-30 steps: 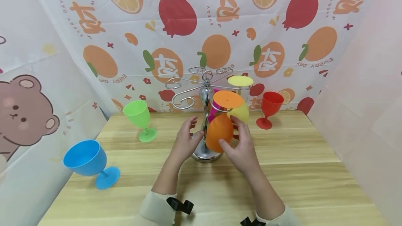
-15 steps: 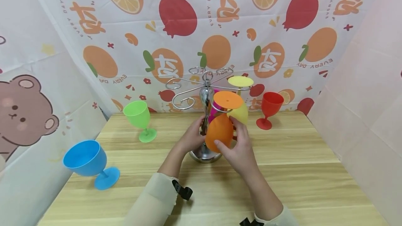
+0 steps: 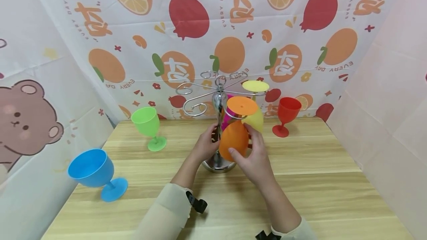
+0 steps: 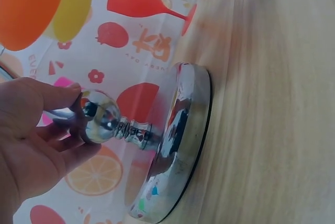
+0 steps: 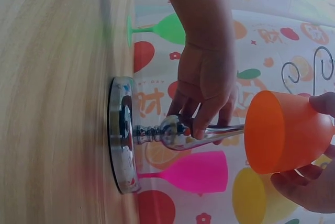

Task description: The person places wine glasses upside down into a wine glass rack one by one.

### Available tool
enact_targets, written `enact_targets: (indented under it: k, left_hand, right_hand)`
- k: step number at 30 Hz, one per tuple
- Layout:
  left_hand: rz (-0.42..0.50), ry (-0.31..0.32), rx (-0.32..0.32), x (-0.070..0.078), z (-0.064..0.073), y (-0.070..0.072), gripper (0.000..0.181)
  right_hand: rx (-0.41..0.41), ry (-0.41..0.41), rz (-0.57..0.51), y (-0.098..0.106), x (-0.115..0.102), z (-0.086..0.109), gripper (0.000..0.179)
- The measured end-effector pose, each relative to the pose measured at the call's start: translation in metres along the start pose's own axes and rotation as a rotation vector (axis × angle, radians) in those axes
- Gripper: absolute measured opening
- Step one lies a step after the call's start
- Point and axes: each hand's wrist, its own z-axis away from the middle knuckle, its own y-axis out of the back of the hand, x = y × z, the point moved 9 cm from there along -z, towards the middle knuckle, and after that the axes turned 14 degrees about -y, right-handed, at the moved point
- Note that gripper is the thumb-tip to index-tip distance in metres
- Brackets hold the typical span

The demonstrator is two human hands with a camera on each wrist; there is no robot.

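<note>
The person's left hand (image 3: 205,145) grips the shiny chrome metal stand (image 3: 219,101) round its stem. Just right of that stem is the orange plastic goblet (image 3: 234,140), mouth down, long axis near upright, held between thumb and fingers of the nearer right hand (image 3: 255,158).

LOC: looks like small staged tabletop booth, can't tell if in home, lab or studio | BACK: closed off w/ fruit-print cloth (image 3: 213,25), incl. "EVERY DAY" lettering (image 3: 222,6) | L: screened by white sheet (image 3: 71,84) w/ cartoon bear (image 3: 28,117) | R: screened by pinkish sheet (image 3: 383,103) | BASE: set on wood-grain tabletop (image 3: 317,184) betw. sides
</note>
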Motion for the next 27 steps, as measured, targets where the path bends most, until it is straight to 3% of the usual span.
enact_targets:
  k: [19, 23, 27]
  left_hand:
    - [-0.041, 0.043, 0.039, -0.001, 0.005, 0.001, 0.058]
    - [-0.015, 0.068, 0.047, -0.003, 0.000, 0.005, 0.048]
    - [0.050, 0.044, 0.051, -0.002, -0.014, 0.007, 0.040]
  right_hand:
    - [0.019, -0.036, 0.060, 0.004, -0.002, -0.001, 0.078]
    - [0.018, -0.046, 0.072, 0.005, -0.002, -0.001, 0.078]
    - [0.016, -0.052, 0.079, 0.007, -0.003, -0.001, 0.078]
